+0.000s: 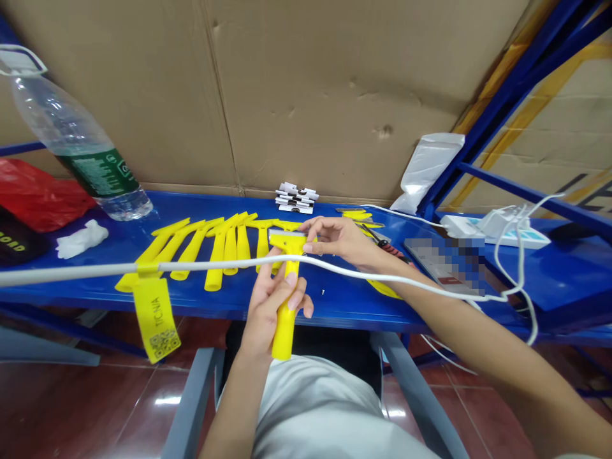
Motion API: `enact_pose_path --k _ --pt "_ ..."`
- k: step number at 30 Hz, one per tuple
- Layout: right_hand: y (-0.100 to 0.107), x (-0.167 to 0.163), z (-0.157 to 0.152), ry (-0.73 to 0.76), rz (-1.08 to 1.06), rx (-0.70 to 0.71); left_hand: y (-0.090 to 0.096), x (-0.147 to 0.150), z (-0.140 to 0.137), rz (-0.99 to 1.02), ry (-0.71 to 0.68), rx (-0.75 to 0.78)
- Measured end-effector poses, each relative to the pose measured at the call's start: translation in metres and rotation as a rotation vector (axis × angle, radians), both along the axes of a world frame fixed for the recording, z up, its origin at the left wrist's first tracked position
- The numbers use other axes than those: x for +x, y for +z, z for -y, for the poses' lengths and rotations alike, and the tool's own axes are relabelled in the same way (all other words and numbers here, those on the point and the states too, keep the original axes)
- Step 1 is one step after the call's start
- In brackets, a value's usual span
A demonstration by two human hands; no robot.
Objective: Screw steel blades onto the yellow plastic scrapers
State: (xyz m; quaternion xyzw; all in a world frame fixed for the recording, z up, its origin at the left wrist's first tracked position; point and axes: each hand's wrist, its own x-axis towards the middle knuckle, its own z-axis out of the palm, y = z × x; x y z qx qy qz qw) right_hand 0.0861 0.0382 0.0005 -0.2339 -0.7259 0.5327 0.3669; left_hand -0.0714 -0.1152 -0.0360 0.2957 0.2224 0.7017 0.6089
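A yellow scraper with a wide head and a metal blade strip along its top stands tilted in front of me. My left hand is wrapped round its handle. My right hand pinches the right end of the scraper's head with thumb and fingers; any small part between those fingertips is hidden. Behind and to the left, a row of similar yellow scraper handles lies on the blue table. A small screw rests on the table just right of the left hand.
A white cable with a yellow tag crosses before the hands. Folded white-and-dark pieces are stacked at the back. A water bottle stands left; a power strip, a phone-like slab and yellow pieces are right.
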Motion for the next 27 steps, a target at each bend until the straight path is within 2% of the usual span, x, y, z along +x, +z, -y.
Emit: enact_pose_path --k 6,18,23,27 --pt "-0.004 -0.002 -0.001 0.035 -0.047 -0.121 0.000 -0.002 -0.001 0.011 -0.013 0.001" --pt "-0.011 -0.006 -0.001 0.054 -0.121 -0.123 -0.001 -0.003 -0.001 0.074 -0.018 0.014" --pt "-0.016 -0.010 -0.004 -0.018 -0.128 -0.067 -0.002 -0.004 0.000 0.106 -0.008 0.000" --pt "-0.010 -0.001 -0.011 -0.092 -0.084 0.045 -0.004 -0.003 0.001 0.197 0.072 0.027"
